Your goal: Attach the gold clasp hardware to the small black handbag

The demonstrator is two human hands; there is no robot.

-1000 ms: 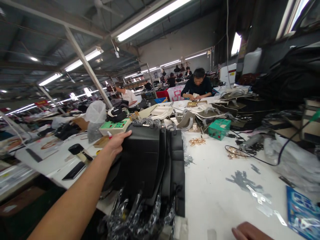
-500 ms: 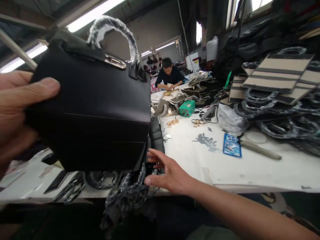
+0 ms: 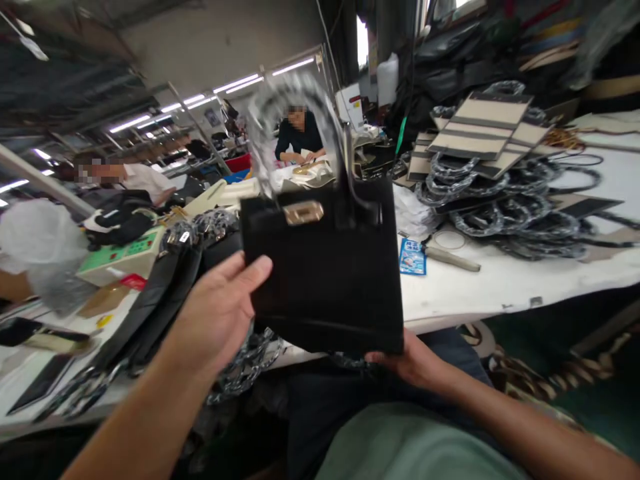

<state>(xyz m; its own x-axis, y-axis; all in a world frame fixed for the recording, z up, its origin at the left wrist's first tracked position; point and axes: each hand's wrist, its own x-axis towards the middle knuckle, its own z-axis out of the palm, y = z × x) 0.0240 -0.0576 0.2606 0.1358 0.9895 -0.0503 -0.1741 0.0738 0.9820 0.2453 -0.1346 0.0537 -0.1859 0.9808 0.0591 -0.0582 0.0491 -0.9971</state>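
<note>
A black handbag (image 3: 323,280) hangs upright in front of me, with a gold-coloured metal clasp (image 3: 303,213) near its top edge and a raised handle (image 3: 295,93) wrapped in clear plastic. My left hand (image 3: 220,310) grips the bag's left side, thumb on the front panel and fingers behind. At the lower right corner, my right hand (image 3: 407,357) holds the bag from below; most of its fingers are hidden behind it. Motion slightly blurs the bag and its handle.
Stacked panels with plastic-wrapped handles (image 3: 480,127) stand on the white table (image 3: 445,293) at right, near a blue packet (image 3: 413,257) and a grey-handled tool (image 3: 453,259). Black bag pieces (image 3: 150,300) and a green-topped machine (image 3: 123,253) are at left. Two people sit across the tables.
The bag has moved right and farther from my face, and now faces me squarely. My right hand, open and apart before, has closed on its lower corner. My view has swung left.
</note>
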